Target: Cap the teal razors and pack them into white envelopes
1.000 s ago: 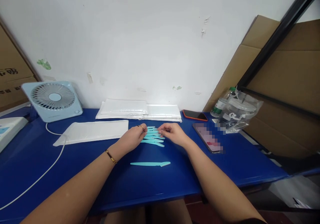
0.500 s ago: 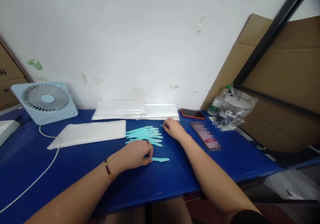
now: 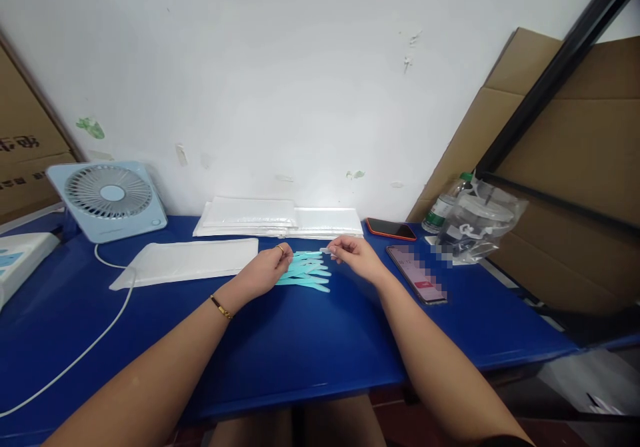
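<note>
My left hand [image 3: 270,270] is closed in a pinch at the left end of a turquoise eyebrow razor [image 3: 307,254], whose slim strip points right. Opposite it, my right hand [image 3: 353,258] pinches a small whitish, see-through cap [image 3: 325,250] close to the razor's right end. Whether cap and razor touch cannot be made out. Just beneath lies a loose pile of several turquoise razors [image 3: 310,279], its left side covered by my left hand.
A white padded envelope [image 3: 190,264] lies left of the pile, and stacked white envelopes [image 3: 250,214] sit against the wall. A blue fan [image 3: 113,197] with its cable stands left. Two phones [image 3: 391,228], a bottle [image 3: 443,210] and a bagged cup [image 3: 480,224] are right.
My left hand has lifted the razor from the front of the table and brought it up over the pile, near my right hand. The camera view has shifted slightly left.
</note>
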Motion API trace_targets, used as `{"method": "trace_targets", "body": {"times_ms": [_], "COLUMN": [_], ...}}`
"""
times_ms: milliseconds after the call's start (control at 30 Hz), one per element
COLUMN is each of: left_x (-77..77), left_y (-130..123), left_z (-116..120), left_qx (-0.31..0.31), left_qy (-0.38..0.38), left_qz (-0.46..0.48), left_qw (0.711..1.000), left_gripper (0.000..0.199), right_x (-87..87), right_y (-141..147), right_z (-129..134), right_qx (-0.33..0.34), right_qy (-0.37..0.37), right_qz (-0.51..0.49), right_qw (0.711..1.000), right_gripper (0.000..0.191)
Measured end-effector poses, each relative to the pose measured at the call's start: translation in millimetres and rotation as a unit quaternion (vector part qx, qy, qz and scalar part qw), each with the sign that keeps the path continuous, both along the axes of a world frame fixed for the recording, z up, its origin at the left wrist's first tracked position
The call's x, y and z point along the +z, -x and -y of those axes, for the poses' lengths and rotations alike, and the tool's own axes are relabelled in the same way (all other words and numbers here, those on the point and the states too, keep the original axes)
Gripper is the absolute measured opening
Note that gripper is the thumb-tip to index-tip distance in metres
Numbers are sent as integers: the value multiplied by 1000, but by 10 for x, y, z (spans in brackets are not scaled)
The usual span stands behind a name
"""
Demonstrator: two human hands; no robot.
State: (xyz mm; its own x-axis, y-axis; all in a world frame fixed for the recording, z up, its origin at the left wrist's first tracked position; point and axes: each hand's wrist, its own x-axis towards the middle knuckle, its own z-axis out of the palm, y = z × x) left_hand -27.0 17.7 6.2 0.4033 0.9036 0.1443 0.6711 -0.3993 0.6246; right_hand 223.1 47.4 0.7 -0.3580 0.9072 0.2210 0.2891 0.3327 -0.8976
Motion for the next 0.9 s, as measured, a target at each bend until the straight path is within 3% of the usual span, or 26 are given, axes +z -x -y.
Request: {"method": "trace_targets", "body": {"times_ms": [267, 367, 467, 533, 667, 700, 800, 900], "left_x": [-41, -52, -47, -40, -18, -15, -28, -72], "left_y": [-65, -43, 24, 62, 32, 2, -108, -199], "left_z": [-43, -78, -104, -109, -79, -66, -21, 14], "left_qx": [-12, -22, -2, 5, -36, -44, -49, -52], "left_qy": [-18, -47, -92, -80, -56, -62, -78, -93], "left_qz": [-10, -60, -154, -203, -235, -238, -259, -280], "left_qw": [1000, 997, 984, 976, 970, 968, 961, 954], "left_gripper": [25, 29, 60, 81, 56, 47, 29, 23], "right_x": [-118, -147, -133, -115, -84, -78, -64, -58], "right_y": [169, 182, 145, 123, 150, 172, 256, 347], "right_z": [-4, -15, -5, 17, 83, 100, 144, 180], "right_qx": [33, 26, 14, 18, 67, 82, 108, 100], "right_qy": [21, -1, -49, -98, -145, -145, -165, -184], "right_qz": [-9, 23, 103, 145, 231, 253, 297, 340], "right_qw": [999, 999, 993, 984, 960, 953, 934, 917], "right_gripper": [27, 27, 27, 29, 87, 92, 66, 38]}}
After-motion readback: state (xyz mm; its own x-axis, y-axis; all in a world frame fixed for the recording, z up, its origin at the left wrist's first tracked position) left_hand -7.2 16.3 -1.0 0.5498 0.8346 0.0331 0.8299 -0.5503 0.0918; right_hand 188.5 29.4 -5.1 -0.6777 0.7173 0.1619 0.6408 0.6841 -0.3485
